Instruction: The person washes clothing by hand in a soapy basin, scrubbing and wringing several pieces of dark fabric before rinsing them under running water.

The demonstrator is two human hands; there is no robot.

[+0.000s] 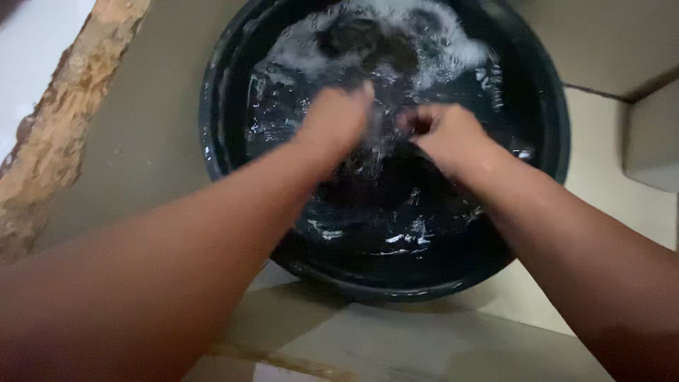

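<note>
**Two hands over a basin on the floor**

The basin (233, 106) sits on the tiled floor (396, 346), with water (424, 56) in it. Both hands meet over its middle: the left hand (338, 117) just left of the right hand (442, 131), nearly touching. A rough slab edge (64, 120) runs along the floor left of the basin. A low block (654, 141) stands to its right.

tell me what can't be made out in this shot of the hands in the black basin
- Head view: what the left hand and right hand grip is lost in motion blur and splashing water.
- Dark lump under the foam: kind unclear.
- Black basin: top rim cut off by the frame edge.
- Basin bottom: hidden by dark water.
</note>
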